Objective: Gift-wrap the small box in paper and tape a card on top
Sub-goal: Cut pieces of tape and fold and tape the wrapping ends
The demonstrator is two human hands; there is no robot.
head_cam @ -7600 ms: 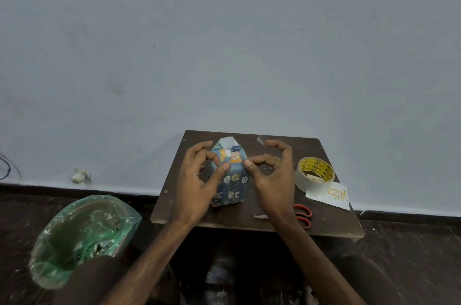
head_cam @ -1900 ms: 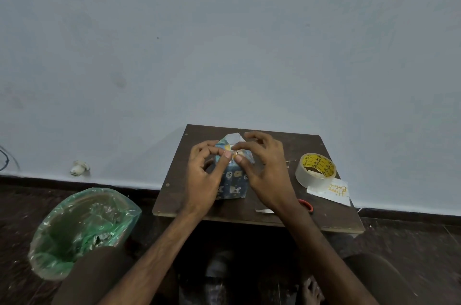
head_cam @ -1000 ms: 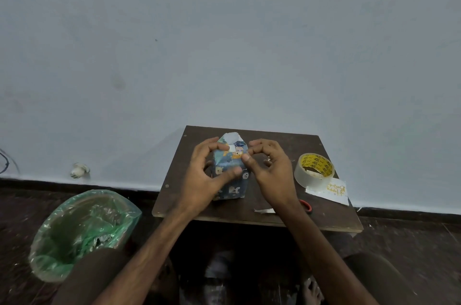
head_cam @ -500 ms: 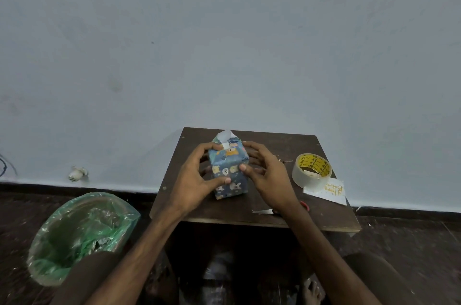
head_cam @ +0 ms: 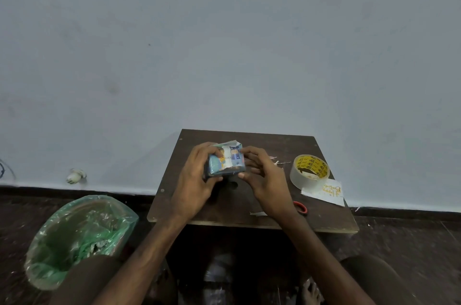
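The small box (head_cam: pixel 228 161), wrapped in blue cartoon-print paper, is lifted just above the brown table (head_cam: pixel 252 215) and tipped so a folded end with a white flap faces me. My left hand (head_cam: pixel 194 180) grips its left side, fingers curled over the top. My right hand (head_cam: pixel 264 177) holds its right side with thumb below and fingers behind. A white card (head_cam: pixel 326 191) with yellow writing lies at the table's right edge, partly under a roll of clear tape (head_cam: pixel 309 171).
Red scissor handles (head_cam: pixel 300 207) show behind my right wrist. Small tape scraps (head_cam: pixel 258 213) lie on the table. A bin with a green liner (head_cam: pixel 79 235) stands on the floor to the left. The wall rises right behind the table.
The box stood upright on the table while my fingers pressed its top fold. Now both hands have lifted it and tipped it over, so the folded end faces me.
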